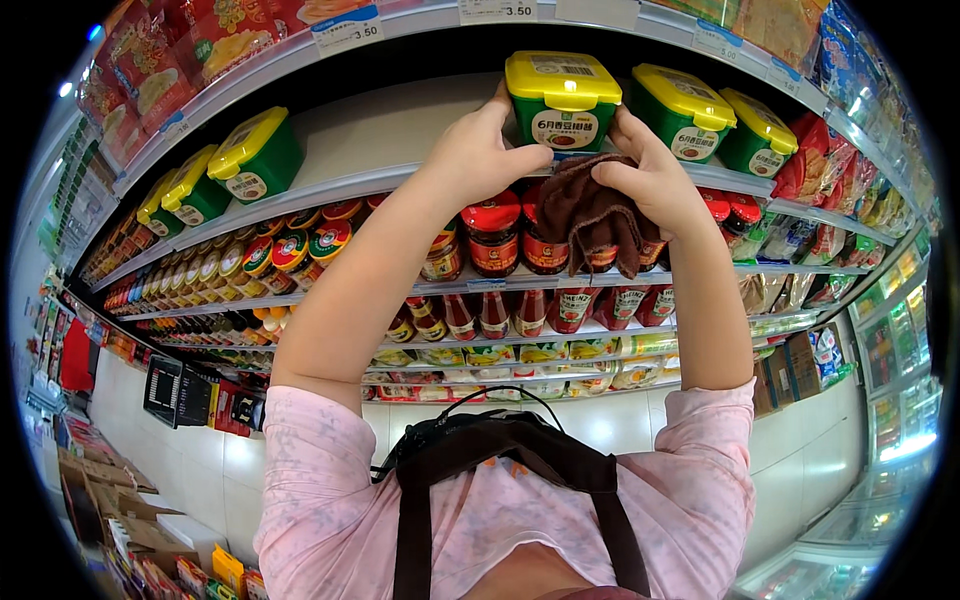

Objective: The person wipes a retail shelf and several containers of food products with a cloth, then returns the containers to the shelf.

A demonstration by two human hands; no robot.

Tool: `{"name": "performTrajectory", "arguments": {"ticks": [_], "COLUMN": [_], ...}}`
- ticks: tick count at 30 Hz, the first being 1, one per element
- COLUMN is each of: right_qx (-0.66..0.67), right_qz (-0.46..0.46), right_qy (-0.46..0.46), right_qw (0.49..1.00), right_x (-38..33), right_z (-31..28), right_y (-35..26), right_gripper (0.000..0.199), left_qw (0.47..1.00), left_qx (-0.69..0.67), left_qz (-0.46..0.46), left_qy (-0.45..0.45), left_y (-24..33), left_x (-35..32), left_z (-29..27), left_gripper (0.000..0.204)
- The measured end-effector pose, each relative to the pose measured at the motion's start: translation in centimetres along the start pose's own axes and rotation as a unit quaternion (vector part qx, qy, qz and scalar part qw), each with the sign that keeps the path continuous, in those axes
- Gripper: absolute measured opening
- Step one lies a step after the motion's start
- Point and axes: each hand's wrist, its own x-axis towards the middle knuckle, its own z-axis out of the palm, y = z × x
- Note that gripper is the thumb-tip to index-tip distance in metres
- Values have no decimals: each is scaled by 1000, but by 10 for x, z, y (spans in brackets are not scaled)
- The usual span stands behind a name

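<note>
Both hands are raised to the front edge of the upper shelf (400, 120). The left hand (478, 152) has its fingers wrapped on the left side of a green tub with a yellow lid (562, 100), thumb at the lower front corner. The right hand (652, 178) touches the tub's right side with its fingertips while the other fingers pinch a brown cloth (600, 222) that hangs down in front of the red-lidded jars (495, 235) on the shelf below. The tub sits at the shelf's front edge, just left of two matching tubs (715, 122), with a gap and further tubs (258, 155) toward the left end.

To do this well, the tub wants a firm, even grip from both sides, kept level so the lid stays seated. The cloth should be bunched tighter in the right palm; it may be brushing the jar lids, though the view does not settle that, and a snag there could tip a jar off the lower shelf's front edge. Move the tub straight, clear of the neighbour on its right.
</note>
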Motion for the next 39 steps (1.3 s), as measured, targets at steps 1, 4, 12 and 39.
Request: {"name": "performTrajectory", "arguments": {"ticks": [1, 4, 12, 39], "right_qx": [5, -2, -26, -25], "right_qz": [-13, -4, -42, -4], "right_qy": [-8, 18, 37, -5], "right_qw": [1000, 1000, 998, 1000], "right_x": [1, 3, -21, -109], "right_z": [0, 2, 22, 131], "right_y": [2, 5, -30, -35], "right_gripper": [77, 78, 75, 76], "left_qw": [1000, 998, 987, 992], "left_qx": [2, -47, -71, -64], "left_qz": [-10, 18, 127, 111], "left_qy": [-1, 24, 68, 6], "left_y": [1, -9, 3, -29], "left_x": [-1, 0, -30, -180], "left_z": [-1, -1, -10, -48], "left_gripper": [67, 67, 74, 82]}}
